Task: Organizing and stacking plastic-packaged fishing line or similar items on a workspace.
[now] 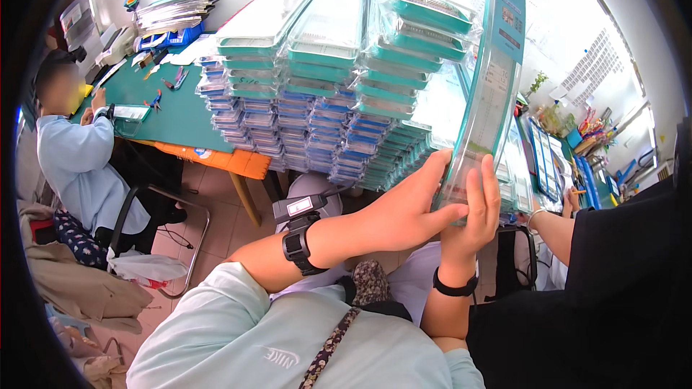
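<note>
Held package [484,94]: flat, clear plastic, teal-edged with a dark top panel; stands on edge, right of centre, gripped at its lower end by left hand [414,205] and right hand [472,212].
Stacked packages [331,79]: teal and blue flat packs in clear wrap, piled in rows on the green table [180,112].
Far package [130,117]: clear tray with white label, at the table's left edge.

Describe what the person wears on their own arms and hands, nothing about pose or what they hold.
Both hands are bare, without gloves. The left hand has a black strap at its wrist carrying a small dark device with a pale label patch. The right hand has a slim black band at its wrist. The forearms are uncovered; a pale mint sleeve covers the left upper arm.
</note>
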Motion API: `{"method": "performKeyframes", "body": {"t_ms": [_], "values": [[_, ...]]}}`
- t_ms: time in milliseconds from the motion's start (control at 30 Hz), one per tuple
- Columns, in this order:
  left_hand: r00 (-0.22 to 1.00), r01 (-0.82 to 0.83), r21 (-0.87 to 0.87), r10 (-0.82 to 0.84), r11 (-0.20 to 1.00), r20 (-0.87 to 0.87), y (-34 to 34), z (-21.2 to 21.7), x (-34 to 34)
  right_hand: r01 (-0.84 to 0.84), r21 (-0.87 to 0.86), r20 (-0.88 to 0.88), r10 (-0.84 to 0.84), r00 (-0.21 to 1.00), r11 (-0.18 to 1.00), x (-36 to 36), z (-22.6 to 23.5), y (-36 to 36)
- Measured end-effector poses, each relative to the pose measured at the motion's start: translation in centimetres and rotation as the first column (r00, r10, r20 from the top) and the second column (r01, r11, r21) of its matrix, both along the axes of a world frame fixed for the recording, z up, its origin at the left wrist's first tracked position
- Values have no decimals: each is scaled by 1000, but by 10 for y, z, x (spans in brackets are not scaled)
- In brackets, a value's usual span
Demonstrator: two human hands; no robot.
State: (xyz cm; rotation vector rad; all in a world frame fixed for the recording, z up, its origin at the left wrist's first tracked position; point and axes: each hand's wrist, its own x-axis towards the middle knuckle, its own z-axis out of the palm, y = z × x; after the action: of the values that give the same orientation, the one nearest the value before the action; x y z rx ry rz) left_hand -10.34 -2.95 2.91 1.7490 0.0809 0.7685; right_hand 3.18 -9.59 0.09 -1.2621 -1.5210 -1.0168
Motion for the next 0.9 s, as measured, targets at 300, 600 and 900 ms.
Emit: {"method": "performKeyframes", "body": {"t_ms": [300,600,900], "values": [[998,8,69,-4,998,-58,4,-10,9,-19,-10,-83,18,996,1000,11,-9,0],[962,-263,414,206,871,177,8,-8,-10,6,11,-183,-4,983,1000,20,-2,0],[651,-758,516,499,399,571,36,-6,-33,-36,16,-241,39,970,999,13,22,10]]}}
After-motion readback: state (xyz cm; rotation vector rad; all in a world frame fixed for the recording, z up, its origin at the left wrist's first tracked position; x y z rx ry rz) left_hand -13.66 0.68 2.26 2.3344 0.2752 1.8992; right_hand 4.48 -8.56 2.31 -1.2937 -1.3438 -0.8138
